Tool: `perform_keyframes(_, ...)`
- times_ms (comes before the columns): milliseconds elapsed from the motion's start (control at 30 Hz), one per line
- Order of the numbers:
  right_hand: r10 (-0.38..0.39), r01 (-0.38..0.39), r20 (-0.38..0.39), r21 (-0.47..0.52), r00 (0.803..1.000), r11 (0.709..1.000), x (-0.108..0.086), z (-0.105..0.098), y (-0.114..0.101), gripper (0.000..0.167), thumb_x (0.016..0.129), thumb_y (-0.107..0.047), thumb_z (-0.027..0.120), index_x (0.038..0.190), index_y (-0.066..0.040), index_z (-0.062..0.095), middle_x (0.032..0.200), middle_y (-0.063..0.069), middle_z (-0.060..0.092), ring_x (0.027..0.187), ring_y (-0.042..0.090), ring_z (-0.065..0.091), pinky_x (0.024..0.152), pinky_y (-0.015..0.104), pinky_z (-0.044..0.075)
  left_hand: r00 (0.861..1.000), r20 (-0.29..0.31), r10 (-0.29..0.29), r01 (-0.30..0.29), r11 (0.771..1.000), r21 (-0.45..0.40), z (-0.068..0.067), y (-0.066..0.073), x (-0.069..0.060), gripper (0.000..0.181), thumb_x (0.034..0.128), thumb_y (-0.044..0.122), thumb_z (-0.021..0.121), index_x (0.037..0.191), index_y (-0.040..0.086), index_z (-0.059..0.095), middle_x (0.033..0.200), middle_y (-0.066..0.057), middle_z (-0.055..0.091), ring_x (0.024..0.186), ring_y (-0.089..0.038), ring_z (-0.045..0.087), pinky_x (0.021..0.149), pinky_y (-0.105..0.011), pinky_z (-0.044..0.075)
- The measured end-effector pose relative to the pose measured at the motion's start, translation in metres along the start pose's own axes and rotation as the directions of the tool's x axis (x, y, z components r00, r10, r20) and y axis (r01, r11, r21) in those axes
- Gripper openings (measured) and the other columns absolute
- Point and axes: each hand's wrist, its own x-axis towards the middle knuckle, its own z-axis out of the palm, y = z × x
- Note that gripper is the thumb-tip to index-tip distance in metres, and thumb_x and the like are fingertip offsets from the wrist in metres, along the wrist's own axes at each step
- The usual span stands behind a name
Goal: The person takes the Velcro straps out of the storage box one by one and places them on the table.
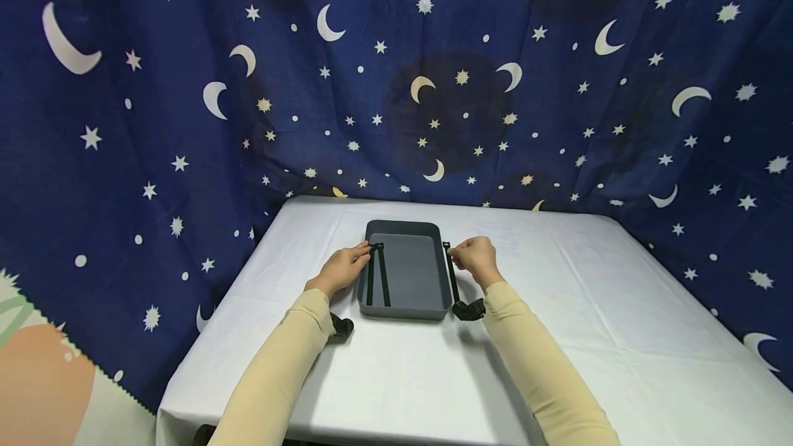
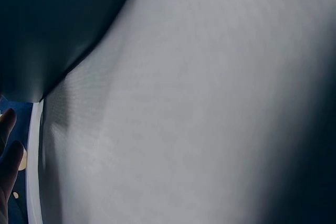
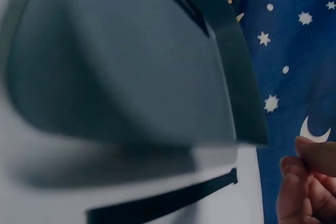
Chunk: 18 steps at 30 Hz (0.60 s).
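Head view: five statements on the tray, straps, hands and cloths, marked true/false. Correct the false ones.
1. Black straps lie inside the gray tray, nearer its left side. True.
2. The tray is covered by a lid. False: it is open on top, its inside floor in view.
3. Another black strap is outside the tray, on its right. True.
4. Both hands are on the same side of the tray. False: the left hand is at its left side, the right hand off its right side.
5. The tablecloth carries moons and stars. False: the tablecloth is plain white; that pattern is on the blue curtain behind.
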Motion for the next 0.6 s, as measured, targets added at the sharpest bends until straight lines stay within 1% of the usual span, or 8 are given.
perform_keyframes(133,-0.019,0.019,0.003,0.034,1.0,0.999,-0.001,0.007,-0.011,0.017,0.089,-0.008,0.074,0.089,0.009,0.074,0.068,0.007,0.072,0.055,0.007,0.063,0.059,0.023,0.06,1.0,0.006,-0.006,0.006,1.0,-0.003,-0.001,0.001,-0.001,0.042,0.1055,0.023,0.051,0.143,0.004,0.055,0.155,-0.009,0.047,0.145,-0.033,0.042,0.122,-0.048,0.032)
perform_keyframes(267,-0.029,0.028,0.019,0.05,0.999,0.998,-0.004,0.017,-0.017,0.014,0.089,-0.007,0.073,0.088,0.007,0.074,0.076,0.011,0.075,0.059,0.01,0.066,0.068,0.033,0.064,1.0,0.008,-0.006,0.006,1.0,-0.014,0.0,0.001,-0.002,0.043,0.1054,0.023,0.051,0.143,0.003,0.055,0.155,-0.008,0.047,0.145,-0.034,0.041,0.122,-0.048,0.032)
perform_keyframes(367,-0.028,0.026,0.037,0.061,0.999,0.998,-0.006,0.025,-0.02,0.014,0.09,-0.007,0.072,0.089,0.006,0.074,0.083,0.016,0.077,0.064,0.015,0.07,0.077,0.04,0.064,1.0,0.006,-0.005,0.005,1.0,-0.017,0.0,0.0,-0.002,0.043,0.1052,0.023,0.051,0.142,0.002,0.055,0.155,-0.008,0.047,0.145,-0.034,0.041,0.122,-0.048,0.032)
perform_keyframes(400,-0.027,0.024,0.045,0.065,0.999,0.998,-0.006,0.027,-0.021,0.014,0.091,-0.007,0.072,0.089,0.007,0.074,0.084,0.017,0.077,0.065,0.016,0.071,0.078,0.041,0.064,1.0,0.004,-0.002,0.002,1.0,-0.012,0.0,0.0,-0.002,0.042,0.1052,0.023,0.051,0.142,0.002,0.055,0.155,-0.008,0.047,0.144,-0.034,0.042,0.121,-0.049,0.033)
perform_keyframes(467,-0.029,0.026,0.048,0.068,0.998,0.997,-0.006,0.031,-0.023,0.013,0.09,-0.006,0.072,0.088,0.007,0.075,0.083,0.017,0.077,0.066,0.018,0.072,0.079,0.042,0.064,1.0,0.002,0.005,-0.005,1.0,-0.008,0.0,0.0,-0.002,0.042,0.1053,0.023,0.051,0.142,0.002,0.055,0.154,-0.009,0.047,0.144,-0.034,0.042,0.121,-0.049,0.033)
perform_keyframes(600,-0.043,0.041,0.05,0.058,0.998,0.997,-0.004,0.038,-0.026,0.012,0.088,-0.005,0.074,0.086,0.007,0.075,0.075,0.013,0.076,0.062,0.018,0.072,0.076,0.042,0.064,1.0,0.0,0.01,-0.011,1.0,-0.015,-0.001,0.001,-0.001,0.042,0.1053,0.022,0.051,0.142,0.001,0.055,0.154,-0.011,0.048,0.144,-0.035,0.042,0.121,-0.049,0.033)
